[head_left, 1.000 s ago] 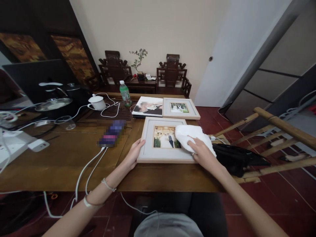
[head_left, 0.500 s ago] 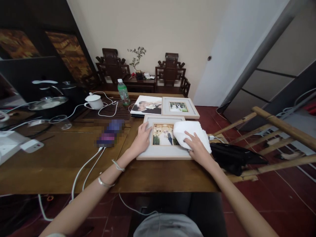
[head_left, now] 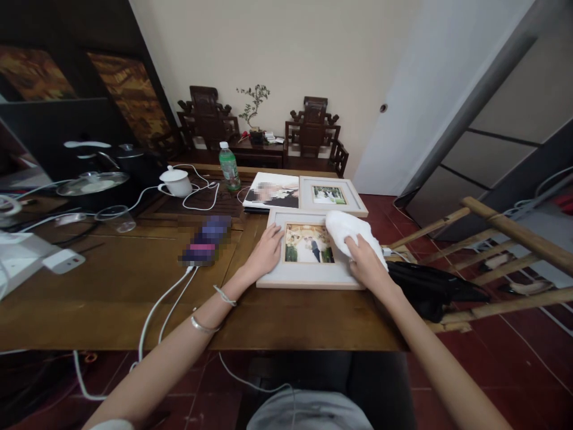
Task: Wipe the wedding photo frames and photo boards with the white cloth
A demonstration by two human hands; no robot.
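1. On the surface (head_left: 313,319), toward its near edge but apart from it: a pale wooden picture frame (head_left: 308,273), flat and face up, long axis left to right, roughly parallel to that edge, top pointing away from the person.
2. Inside the pale mount: a photo (head_left: 308,243) of two people, upright from the person's side, likewise longest from left to right.
3. Across the frame's right side: a bunched white cloth (head_left: 347,230), long axis slanting from far left to near right.
4. On the cloth: the right hand (head_left: 369,263), palm down, fingers partly curled, with hold of the cloth; thumb position hard to tell.
5. On the frame's left border: the left hand (head_left: 266,248), palm down, fingers extended, pointing away and slightly right, merely laid there without a grip.
6. Just behind: a second frame (head_left: 307,192), face up, and at its left a white-edged print (head_left: 273,190), partly blurred.
7. Farther left: a blurred, phone-like item (head_left: 206,242); behind it, an upright bottle (head_left: 230,170) and a lidded white cup (head_left: 176,184).
8. At the right: a black bag (head_left: 421,292) by a bamboo chair (head_left: 514,227).
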